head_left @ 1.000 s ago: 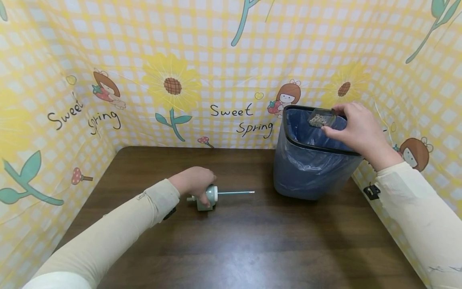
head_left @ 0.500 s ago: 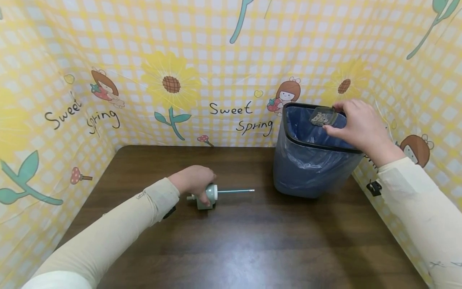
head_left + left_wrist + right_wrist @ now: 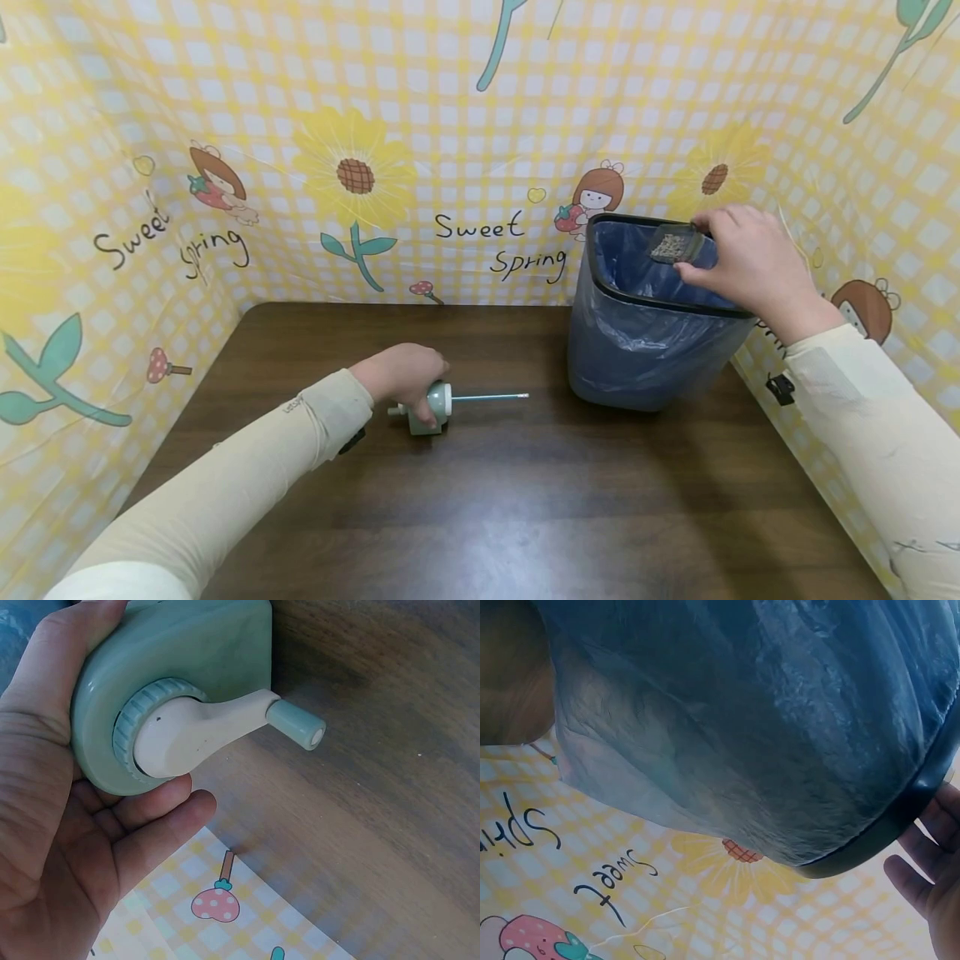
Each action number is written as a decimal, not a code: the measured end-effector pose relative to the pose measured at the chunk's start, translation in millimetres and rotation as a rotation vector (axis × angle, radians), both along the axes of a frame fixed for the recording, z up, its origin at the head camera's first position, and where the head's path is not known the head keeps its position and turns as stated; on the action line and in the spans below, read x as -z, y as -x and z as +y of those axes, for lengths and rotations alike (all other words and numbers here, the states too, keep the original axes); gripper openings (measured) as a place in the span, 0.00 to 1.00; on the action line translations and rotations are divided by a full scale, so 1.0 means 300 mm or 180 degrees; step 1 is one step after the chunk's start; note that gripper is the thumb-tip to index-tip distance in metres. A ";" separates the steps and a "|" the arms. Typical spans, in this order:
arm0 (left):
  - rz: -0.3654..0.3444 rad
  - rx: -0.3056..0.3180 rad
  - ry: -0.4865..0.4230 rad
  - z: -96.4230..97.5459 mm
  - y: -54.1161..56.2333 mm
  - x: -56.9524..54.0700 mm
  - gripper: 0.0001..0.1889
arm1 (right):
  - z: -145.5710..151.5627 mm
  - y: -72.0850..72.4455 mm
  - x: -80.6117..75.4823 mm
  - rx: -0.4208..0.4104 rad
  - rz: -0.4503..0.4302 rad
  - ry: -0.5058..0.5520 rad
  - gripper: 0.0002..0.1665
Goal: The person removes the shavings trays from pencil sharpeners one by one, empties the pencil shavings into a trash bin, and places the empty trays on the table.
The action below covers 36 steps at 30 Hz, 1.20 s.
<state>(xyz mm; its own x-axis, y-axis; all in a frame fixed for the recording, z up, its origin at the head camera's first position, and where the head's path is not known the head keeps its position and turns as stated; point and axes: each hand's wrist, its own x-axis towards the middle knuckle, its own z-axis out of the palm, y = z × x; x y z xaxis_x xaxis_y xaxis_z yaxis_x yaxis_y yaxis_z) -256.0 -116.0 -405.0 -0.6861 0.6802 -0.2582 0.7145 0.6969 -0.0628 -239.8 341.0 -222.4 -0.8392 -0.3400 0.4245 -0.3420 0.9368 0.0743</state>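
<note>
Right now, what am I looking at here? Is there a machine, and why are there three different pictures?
No machine: a person works with two bare hands, filmed by three cameras. The wide picture comes from a camera on the head; the two close-ups come from cameras on the wrists. The left hand holds a green pencil sharpener with a cream crank, standing on the brown table; a thin pencil sticks out of it. The right hand holds a small tray of shavings over a blue bin lined with a bag. The right wrist view shows that bin from close by. Yellow flowered sheets wall the table.
</note>
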 end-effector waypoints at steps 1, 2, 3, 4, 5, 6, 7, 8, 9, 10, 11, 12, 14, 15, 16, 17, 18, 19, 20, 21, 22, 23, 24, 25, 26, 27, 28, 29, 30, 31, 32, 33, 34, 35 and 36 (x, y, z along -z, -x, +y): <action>-0.0002 -0.0002 0.0000 0.000 0.000 -0.001 0.47 | -0.001 0.000 -0.001 -0.0013 0.0031 -0.0027 0.37; -0.0007 -0.0004 -0.0001 0.000 -0.001 -0.003 0.47 | -0.001 0.000 -0.001 -0.0019 0.0043 -0.0051 0.38; -0.0018 -0.0012 -0.0003 0.000 -0.001 -0.005 0.47 | -0.002 0.001 -0.002 -0.0030 0.0060 -0.0080 0.38; -0.0023 -0.0016 -0.0003 0.000 -0.002 -0.006 0.47 | -0.002 0.001 -0.002 -0.0041 0.0068 -0.0103 0.37; -0.0029 -0.0021 -0.0006 0.000 -0.002 -0.007 0.47 | -0.001 0.002 -0.002 -0.0052 0.0081 -0.0121 0.37; -0.0032 -0.0025 -0.0005 -0.001 -0.003 -0.008 0.47 | -0.001 0.002 -0.002 -0.0059 0.0086 -0.0132 0.37; -0.0038 -0.0029 -0.0004 -0.001 -0.003 -0.008 0.47 | 0.000 0.003 -0.002 -0.0066 0.0090 -0.0149 0.37; -0.0043 -0.0035 -0.0005 -0.001 -0.004 -0.007 0.47 | 0.001 0.003 -0.001 -0.0074 0.0094 -0.0161 0.37; -0.0050 -0.0043 -0.0007 -0.001 -0.004 -0.006 0.47 | 0.002 0.003 -0.001 -0.0083 0.0100 -0.0169 0.37; -0.0051 -0.0041 -0.0007 -0.001 -0.004 -0.006 0.47 | 0.003 0.004 -0.002 -0.0085 0.0096 -0.0169 0.37; -0.0055 -0.0042 -0.0009 -0.001 -0.004 -0.005 0.47 | 0.003 0.004 -0.002 -0.0085 0.0093 -0.0172 0.37; -0.0057 -0.0045 -0.0009 -0.001 -0.003 -0.004 0.47 | 0.003 0.004 -0.003 -0.0085 0.0091 -0.0178 0.37; -0.0062 -0.0055 -0.0009 -0.001 -0.003 -0.004 0.47 | 0.003 0.005 -0.006 -0.0087 0.0091 -0.0186 0.37; -0.0062 -0.0057 -0.0011 0.000 -0.003 -0.005 0.47 | 0.002 0.004 -0.007 -0.0089 0.0094 -0.0192 0.38; -0.0064 -0.0057 -0.0013 0.000 -0.004 -0.005 0.47 | 0.002 0.004 -0.009 -0.0091 0.0099 -0.0200 0.38; -0.0063 -0.0059 -0.0015 0.000 -0.003 -0.006 0.47 | 0.002 0.003 -0.010 -0.0096 0.0104 -0.0212 0.38; -0.0060 -0.0058 -0.0017 -0.001 -0.003 -0.007 0.47 | 0.002 0.003 -0.011 -0.0101 0.0110 -0.0222 0.38; -0.0056 -0.0051 -0.0015 -0.001 -0.003 -0.007 0.47 | 0.002 0.002 -0.012 -0.0105 0.0115 -0.0233 0.39; -0.0052 -0.0041 -0.0023 -0.001 -0.003 -0.007 0.47 | 0.002 0.001 -0.012 -0.0112 0.0119 -0.0242 0.39; -0.0043 -0.0033 -0.0018 -0.001 -0.002 -0.007 0.47 | 0.003 0.001 -0.012 -0.0121 0.0127 -0.0254 0.39; -0.0039 -0.0028 -0.0015 -0.002 -0.002 -0.006 0.46 | 0.003 0.001 -0.012 -0.0130 0.0135 -0.0267 0.39; -0.0030 -0.0024 -0.0014 -0.002 -0.002 -0.006 0.46 | 0.004 0.001 -0.011 -0.0141 0.0146 -0.0284 0.40; -0.0028 -0.0024 -0.0014 -0.002 -0.001 -0.005 0.46 | 0.005 0.001 -0.011 -0.0151 0.0157 -0.0300 0.40; -0.0026 -0.0022 -0.0016 -0.002 -0.002 -0.004 0.46 | 0.005 0.001 -0.011 -0.0162 0.0167 -0.0316 0.40; -0.0027 -0.0026 -0.0021 -0.002 -0.002 -0.004 0.45 | 0.006 0.001 -0.011 -0.0170 0.0175 -0.0330 0.40; -0.0030 -0.0031 -0.0023 -0.001 -0.002 -0.004 0.46 | 0.006 0.002 -0.011 -0.0177 0.0183 -0.0350 0.41; -0.0033 -0.0037 -0.0026 -0.001 -0.003 -0.004 0.46 | 0.007 0.002 -0.011 -0.0183 0.0189 -0.0370 0.41; -0.0036 -0.0042 -0.0025 -0.001 -0.003 -0.004 0.46 | 0.007 0.003 -0.011 -0.0189 0.0195 -0.0392 0.41; -0.0036 -0.0044 -0.0019 0.000 -0.004 -0.004 0.47 | 0.007 0.003 -0.011 -0.0194 0.0199 -0.0409 0.41; -0.0034 -0.0049 -0.0016 0.000 -0.004 -0.004 0.47 | 0.006 0.004 -0.012 -0.0200 0.0206 -0.0430 0.41; -0.0036 -0.0057 -0.0010 0.000 -0.005 -0.004 0.47 | 0.006 0.004 -0.012 -0.0207 0.0216 -0.0454 0.41; -0.0034 -0.0060 -0.0003 0.000 -0.005 -0.004 0.48 | 0.006 0.004 -0.012 -0.0217 0.0230 -0.0482 0.41; -0.0034 -0.0060 0.0002 0.000 -0.005 -0.003 0.48 | 0.006 0.004 -0.012 -0.0226 0.0246 -0.0506 0.41; -0.0035 -0.0063 0.0006 0.000 -0.005 -0.003 0.48 | 0.006 0.005 -0.012 -0.0237 0.0264 -0.0531 0.41; -0.0032 -0.0065 0.0021 0.000 -0.005 -0.004 0.48 | 0.006 0.005 -0.011 -0.0247 0.0282 -0.0553 0.41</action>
<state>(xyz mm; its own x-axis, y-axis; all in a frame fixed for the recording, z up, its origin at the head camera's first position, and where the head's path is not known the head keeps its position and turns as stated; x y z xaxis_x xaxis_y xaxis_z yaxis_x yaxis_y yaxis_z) -254.6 -115.8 -403.9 -0.6971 0.6644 -0.2696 0.7008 0.7108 -0.0603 -241.2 342.7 -219.1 -0.7696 -0.4768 0.4248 -0.3977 0.8783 0.2653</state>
